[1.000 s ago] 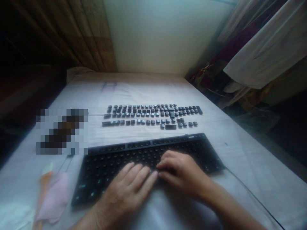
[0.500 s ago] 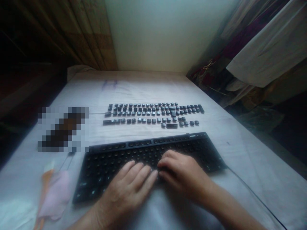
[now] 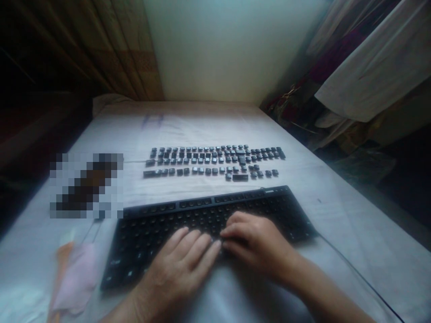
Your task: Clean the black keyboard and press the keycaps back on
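Note:
A black keyboard (image 3: 202, 211) lies at a slant before me, with many of its keycaps off and a few left in its near left corner. My left hand (image 3: 183, 260) rests flat across its near edge, fingers together and stretched out. Close to its index fingertip, my right hand (image 3: 254, 240) is bent over the keyboard with thumb and fingers pinched. Whatever sits in that pinch is hidden. Beyond the keyboard, loose black keycaps (image 3: 201, 170) lie in several rows on the white cloth.
A blurred-out dark object (image 3: 87, 184) lies to the left. Nearer me are a pink cloth (image 3: 76, 278) and an orange-handled item (image 3: 62, 264). The keyboard's cable (image 3: 353, 273) runs off to the right. A wall (image 3: 218, 49) stands behind the cloth-covered surface (image 3: 202, 121); fabric (image 3: 373, 67) hangs at right.
The view has shifted very slightly. Both hands keep nearly the same place on the keyboard, and the rows of keycaps look unchanged.

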Demonstrator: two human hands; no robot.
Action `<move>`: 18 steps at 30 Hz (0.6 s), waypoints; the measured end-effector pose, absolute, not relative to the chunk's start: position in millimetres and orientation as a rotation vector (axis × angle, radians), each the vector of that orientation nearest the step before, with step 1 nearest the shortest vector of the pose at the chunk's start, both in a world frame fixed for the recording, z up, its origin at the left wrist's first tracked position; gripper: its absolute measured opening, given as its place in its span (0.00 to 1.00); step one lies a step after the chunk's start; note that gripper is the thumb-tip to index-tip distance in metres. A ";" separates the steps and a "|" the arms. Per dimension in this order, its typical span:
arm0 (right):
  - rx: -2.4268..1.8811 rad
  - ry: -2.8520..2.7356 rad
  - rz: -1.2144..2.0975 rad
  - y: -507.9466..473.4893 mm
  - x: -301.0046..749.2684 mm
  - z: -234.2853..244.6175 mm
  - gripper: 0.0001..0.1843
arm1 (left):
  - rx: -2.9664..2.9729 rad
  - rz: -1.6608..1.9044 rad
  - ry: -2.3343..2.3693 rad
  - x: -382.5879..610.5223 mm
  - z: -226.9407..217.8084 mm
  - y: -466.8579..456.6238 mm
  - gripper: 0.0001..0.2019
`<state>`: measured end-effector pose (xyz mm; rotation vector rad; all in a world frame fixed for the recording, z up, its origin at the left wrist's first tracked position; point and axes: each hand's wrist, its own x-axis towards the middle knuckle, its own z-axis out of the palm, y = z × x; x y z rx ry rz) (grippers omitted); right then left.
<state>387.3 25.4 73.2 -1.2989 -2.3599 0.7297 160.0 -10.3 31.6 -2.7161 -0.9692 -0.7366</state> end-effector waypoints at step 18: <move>-1.265 -2.424 0.657 24.5 386.2 70.8 0.09 | -2.716 -0.697 -0.962 159.6 27.8 -11.0 0.15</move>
